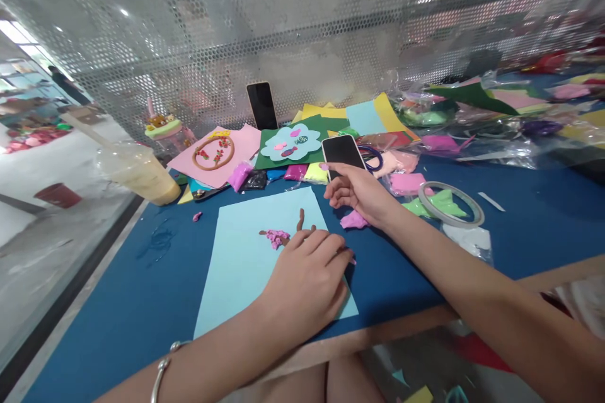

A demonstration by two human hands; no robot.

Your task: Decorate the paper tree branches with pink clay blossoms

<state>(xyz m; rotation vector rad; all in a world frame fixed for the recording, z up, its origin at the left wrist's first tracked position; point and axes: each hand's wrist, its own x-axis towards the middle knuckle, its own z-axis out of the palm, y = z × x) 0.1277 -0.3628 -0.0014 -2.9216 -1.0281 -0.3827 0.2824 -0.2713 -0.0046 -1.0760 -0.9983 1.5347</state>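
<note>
A light blue paper sheet (pixel 246 258) lies on the blue table (pixel 142 289). On it sit brown clay strips (pixel 301 219) and a cluster of pink clay bits (pixel 277 237). My left hand (pixel 307 277) rests on the sheet with its fingers curled down, and a speck of pink clay shows at the fingertips. My right hand (pixel 359 192) holds a black phone (pixel 343 152) by its lower edge, above a lump of pink clay (pixel 353 220).
A lidded drink cup (pixel 142 173) stands at the left. Coloured paper, a green card with a cloud shape (pixel 290 143), small clay bags (pixel 265 175), a second phone (pixel 261 105), a tape roll (pixel 451 203) and plastic wrappers fill the back and right.
</note>
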